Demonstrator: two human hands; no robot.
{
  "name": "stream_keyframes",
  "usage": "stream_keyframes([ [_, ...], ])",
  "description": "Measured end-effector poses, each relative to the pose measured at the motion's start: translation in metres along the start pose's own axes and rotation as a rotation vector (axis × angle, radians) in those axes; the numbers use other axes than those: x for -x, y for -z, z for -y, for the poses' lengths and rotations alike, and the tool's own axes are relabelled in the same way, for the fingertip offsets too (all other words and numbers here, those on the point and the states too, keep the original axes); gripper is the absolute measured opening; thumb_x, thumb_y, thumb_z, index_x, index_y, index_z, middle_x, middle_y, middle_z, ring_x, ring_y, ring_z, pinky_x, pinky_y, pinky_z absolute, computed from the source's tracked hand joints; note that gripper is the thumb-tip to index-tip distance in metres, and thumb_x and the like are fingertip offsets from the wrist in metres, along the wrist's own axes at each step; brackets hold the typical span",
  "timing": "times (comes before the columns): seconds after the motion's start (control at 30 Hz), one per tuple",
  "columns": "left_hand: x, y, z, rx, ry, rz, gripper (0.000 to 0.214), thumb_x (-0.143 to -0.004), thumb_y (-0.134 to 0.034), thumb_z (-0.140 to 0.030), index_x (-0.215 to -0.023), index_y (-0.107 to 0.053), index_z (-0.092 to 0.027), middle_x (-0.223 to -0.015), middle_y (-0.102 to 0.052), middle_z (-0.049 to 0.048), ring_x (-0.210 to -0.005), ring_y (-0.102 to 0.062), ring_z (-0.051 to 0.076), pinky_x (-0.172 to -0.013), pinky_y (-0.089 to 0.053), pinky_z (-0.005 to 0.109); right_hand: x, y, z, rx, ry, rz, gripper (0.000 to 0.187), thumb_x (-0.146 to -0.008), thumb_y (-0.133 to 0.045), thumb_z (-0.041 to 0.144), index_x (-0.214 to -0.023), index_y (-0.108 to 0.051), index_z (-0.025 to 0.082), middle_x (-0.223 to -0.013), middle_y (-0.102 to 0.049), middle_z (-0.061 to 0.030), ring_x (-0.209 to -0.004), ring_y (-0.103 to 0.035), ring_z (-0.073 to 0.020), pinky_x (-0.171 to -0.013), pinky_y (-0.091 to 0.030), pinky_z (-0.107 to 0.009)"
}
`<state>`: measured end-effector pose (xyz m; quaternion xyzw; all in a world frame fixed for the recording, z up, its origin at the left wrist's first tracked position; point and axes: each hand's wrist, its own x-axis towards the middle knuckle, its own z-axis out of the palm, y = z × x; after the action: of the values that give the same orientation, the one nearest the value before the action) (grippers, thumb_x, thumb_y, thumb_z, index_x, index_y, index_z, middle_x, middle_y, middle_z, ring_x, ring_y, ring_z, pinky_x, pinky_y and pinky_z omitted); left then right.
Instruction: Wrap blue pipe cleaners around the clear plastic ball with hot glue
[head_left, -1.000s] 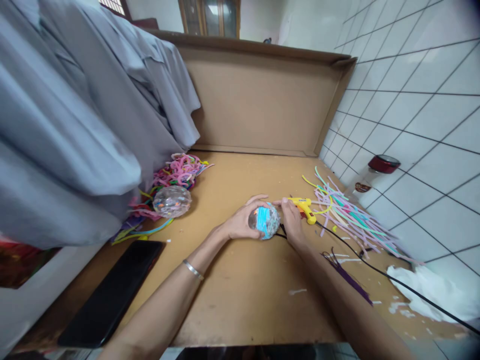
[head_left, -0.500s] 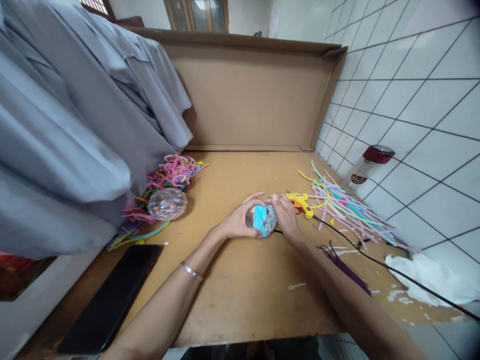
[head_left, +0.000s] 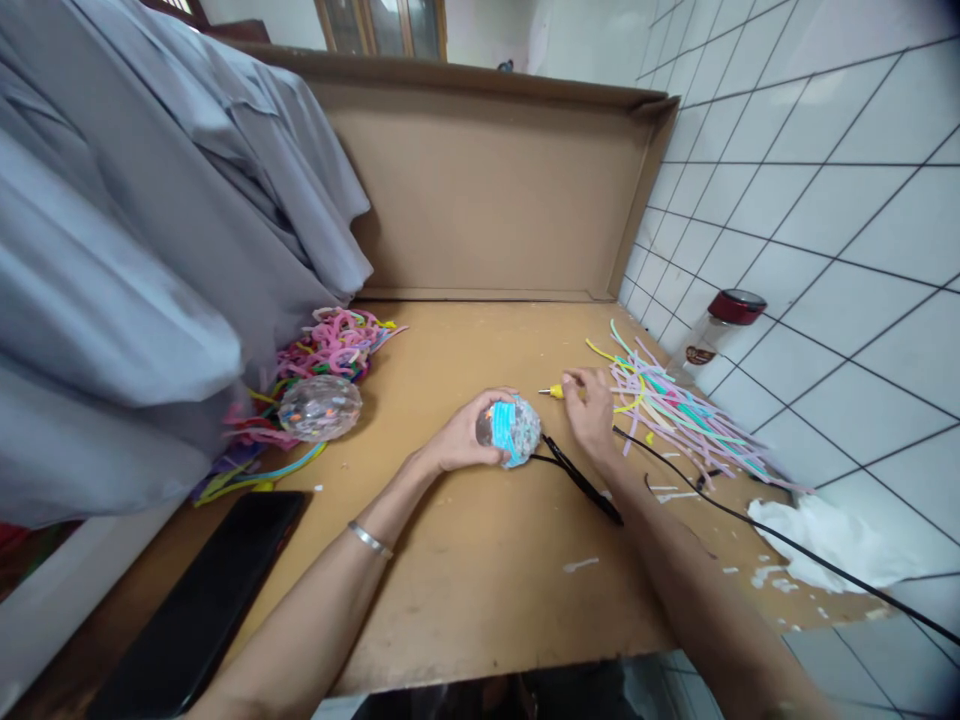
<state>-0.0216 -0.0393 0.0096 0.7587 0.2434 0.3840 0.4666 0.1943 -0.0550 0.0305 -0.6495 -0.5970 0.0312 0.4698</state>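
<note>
Grey cloth [head_left: 150, 250] hangs over the left edge of the counter [head_left: 450, 590], partly hiding a tangle of fuzzy stems [head_left: 334, 345]; a clear ball [head_left: 322, 408] sits beside it, and a black phone [head_left: 202, 605] lies at the near-left corner. Mid-counter, the left hand [head_left: 466, 432] has its grip pinching a blue-banded ball [head_left: 514, 432]. The right hand [head_left: 589, 408] covers most of a yellow glue gun [head_left: 555, 392]; whether its grip pinches it, I can't tell. Along the right edge lie lilac stems [head_left: 694, 412], a jar [head_left: 709, 338] whose label [head_left: 700, 355] I can't read, and white tissue [head_left: 825, 535].

blue-banded ball [head_left: 510, 430], yellow glue gun [head_left: 556, 392], dark-gridded tiles [head_left: 823, 120]
</note>
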Motion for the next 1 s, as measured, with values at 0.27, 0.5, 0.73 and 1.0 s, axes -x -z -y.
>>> stream_keyframes([
  [0.27, 0.0, 0.0, 0.0, 0.039, 0.031, -0.016, 0.069, -0.054, -0.077, -0.022, -0.118, -0.051, -0.02, -0.139, -0.048, 0.012, -0.132, -0.046, 0.031, -0.114, -0.031, 0.046, -0.013, 0.011, -0.028, 0.799, -0.233, 0.331, 0.06, -0.087, -0.052, 0.056, -0.11, -0.065, 0.002, -0.114, -0.063, -0.0248, -0.108, -0.061, -0.0362, -0.083, -0.049, -0.041],
  [0.5, -0.001, 0.0, 0.002, 0.021, 0.047, -0.014, 0.073, -0.053, -0.078, -0.024, -0.119, -0.05, -0.021, -0.139, -0.047, 0.0107, -0.128, -0.048, 0.03, -0.112, -0.034, 0.043, -0.018, 0.004, -0.044, 0.74, -0.312, 0.27, 0.06, -0.079, -0.057, 0.06, -0.107, -0.068, 0.007, -0.109, -0.068, -0.0224, -0.104, -0.065, -0.033, -0.08, -0.05, -0.036],
  [0.73, -0.001, 0.0, 0.003, 0.049, 0.034, -0.011, 0.072, -0.054, -0.079, -0.026, -0.119, -0.049, -0.021, -0.137, -0.047, 0.0106, -0.127, -0.048, 0.03, -0.111, -0.035, 0.044, -0.021, 0.01, -0.037, 0.586, -0.37, 0.177, 0.053, -0.077, -0.058, 0.054, -0.107, -0.066, 0.011, -0.1, -0.072, -0.0179, -0.094, -0.068, -0.0324, -0.071, -0.049, -0.035],
  [1.0, 0.0, -0.001, 0.008, 0.026, 0.023, -0.063, 0.073, -0.058, -0.082, -0.032, -0.122, -0.049, -0.022, -0.133, -0.052, 0.0107, -0.123, -0.053, 0.028, -0.108, -0.039, 0.042, -0.02, 0.007, -0.037, 0.614, -0.384, 0.202, 0.05, -0.081, -0.055, 0.051, -0.108, -0.066, 0.01, -0.105, -0.07, -0.0201, -0.097, -0.067, -0.0336, -0.075, -0.048, -0.037],
])
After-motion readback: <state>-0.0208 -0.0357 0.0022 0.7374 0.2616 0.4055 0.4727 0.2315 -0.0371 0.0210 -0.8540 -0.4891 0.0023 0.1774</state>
